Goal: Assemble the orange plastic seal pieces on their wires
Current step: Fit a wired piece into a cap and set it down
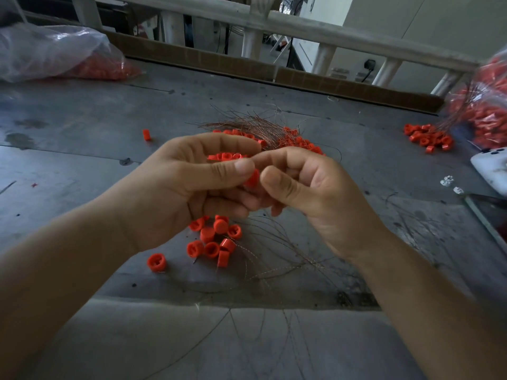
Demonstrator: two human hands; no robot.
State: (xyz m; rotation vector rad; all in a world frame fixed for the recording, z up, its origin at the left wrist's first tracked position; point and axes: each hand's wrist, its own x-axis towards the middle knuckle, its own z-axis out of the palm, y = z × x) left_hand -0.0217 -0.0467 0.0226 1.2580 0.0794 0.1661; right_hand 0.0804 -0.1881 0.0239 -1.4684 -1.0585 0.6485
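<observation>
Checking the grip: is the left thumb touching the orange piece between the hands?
Touching. Head view: the left thumb presses on the orange piece, with no gap between them.

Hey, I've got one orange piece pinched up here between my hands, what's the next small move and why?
Probably feed the wire into the orange piece: the left hand pinches it, and the right hand fingers pinch at its other side. The wire there is too thin to see.
</observation>
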